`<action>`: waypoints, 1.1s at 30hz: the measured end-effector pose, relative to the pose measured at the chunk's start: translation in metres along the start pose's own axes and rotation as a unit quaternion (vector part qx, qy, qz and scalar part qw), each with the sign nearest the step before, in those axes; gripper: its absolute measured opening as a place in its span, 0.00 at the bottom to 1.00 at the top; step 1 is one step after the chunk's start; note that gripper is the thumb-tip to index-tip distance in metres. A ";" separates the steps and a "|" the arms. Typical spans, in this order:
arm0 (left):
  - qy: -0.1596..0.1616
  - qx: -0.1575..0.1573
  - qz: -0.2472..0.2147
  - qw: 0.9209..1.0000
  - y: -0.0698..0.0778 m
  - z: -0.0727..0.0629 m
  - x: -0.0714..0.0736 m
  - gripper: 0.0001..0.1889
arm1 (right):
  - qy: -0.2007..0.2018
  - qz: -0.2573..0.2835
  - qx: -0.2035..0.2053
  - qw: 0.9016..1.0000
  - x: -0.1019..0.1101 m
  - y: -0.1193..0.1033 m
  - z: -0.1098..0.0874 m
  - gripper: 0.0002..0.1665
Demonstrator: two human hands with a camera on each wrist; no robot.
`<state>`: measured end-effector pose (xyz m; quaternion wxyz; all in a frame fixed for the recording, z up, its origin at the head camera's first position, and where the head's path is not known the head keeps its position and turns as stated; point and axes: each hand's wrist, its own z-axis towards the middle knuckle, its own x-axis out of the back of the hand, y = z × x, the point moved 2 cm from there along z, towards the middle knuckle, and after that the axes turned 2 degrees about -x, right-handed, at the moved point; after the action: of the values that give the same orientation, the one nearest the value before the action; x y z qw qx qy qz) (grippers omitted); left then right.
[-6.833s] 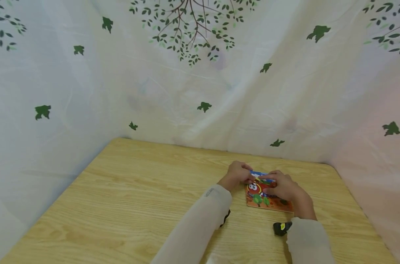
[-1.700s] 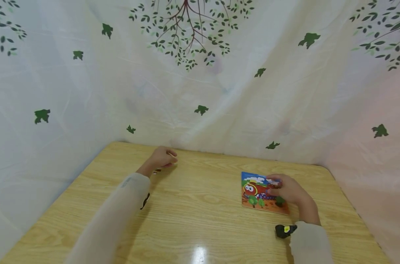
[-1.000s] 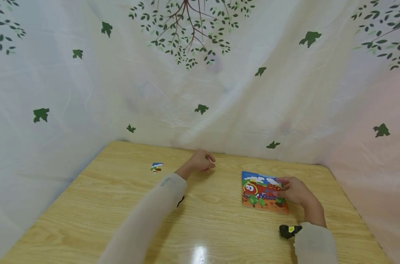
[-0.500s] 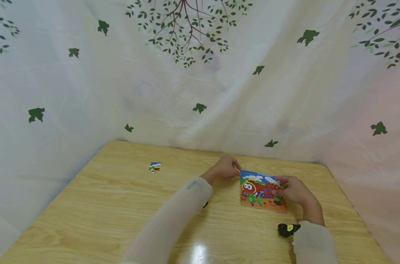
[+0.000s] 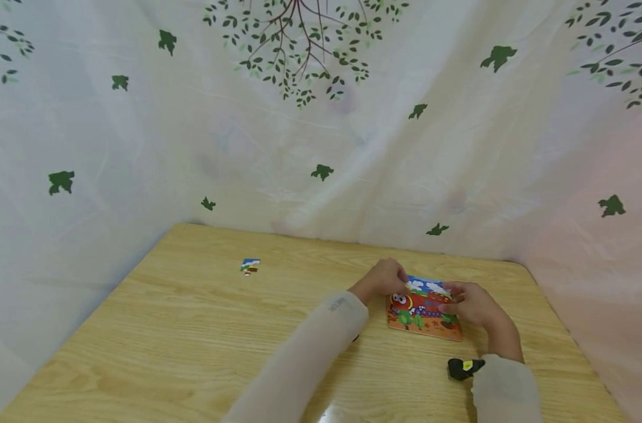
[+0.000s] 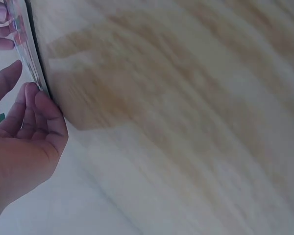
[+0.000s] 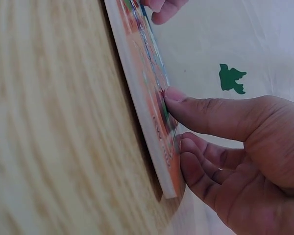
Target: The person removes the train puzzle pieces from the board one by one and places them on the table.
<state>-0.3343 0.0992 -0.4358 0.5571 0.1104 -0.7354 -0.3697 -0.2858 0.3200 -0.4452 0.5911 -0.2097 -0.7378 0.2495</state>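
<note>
A picture jigsaw puzzle (image 5: 421, 326), with a red cartoon creature, green plants and a blue sky, lies flat on the table at centre right. My right hand (image 5: 474, 302) holds its right side; in the right wrist view the thumb (image 7: 191, 110) presses on the face and the fingertips are at the edge. My left hand (image 5: 381, 277) is over the upper left corner. In the left wrist view its bent fingers (image 6: 49, 110) touch the board's edge, with the thumb standing apart. A loose jigsaw piece (image 5: 250, 267), blue, white and brown, lies farther left.
The wood-grain table (image 5: 194, 329) meets a pale curtain (image 5: 278, 147) printed with leaves and birds at its back and sides. A black wrist device (image 5: 464, 369) sits below my right sleeve.
My left hand has gone from the puzzle to the left, left a loose piece there, and come back to the puzzle's upper left corner. The right hand stays at the right side.
</note>
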 end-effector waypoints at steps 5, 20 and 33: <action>0.016 0.026 0.004 1.000 0.004 -0.004 -0.005 0.12 | -0.003 0.001 0.001 1.000 0.001 0.002 -0.001 0.35; 0.010 0.079 0.005 0.997 0.004 0.002 -0.010 0.12 | -0.005 0.012 -0.006 1.000 0.000 0.003 0.002 0.35; 0.026 0.149 0.048 0.987 0.010 0.007 -0.022 0.18 | -0.002 0.008 -0.001 1.000 -0.001 0.001 0.000 0.34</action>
<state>-0.3304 0.1216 -0.4457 0.5705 0.1665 -0.7719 -0.2258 -0.2852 0.3203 -0.4461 0.5872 -0.2153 -0.7378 0.2541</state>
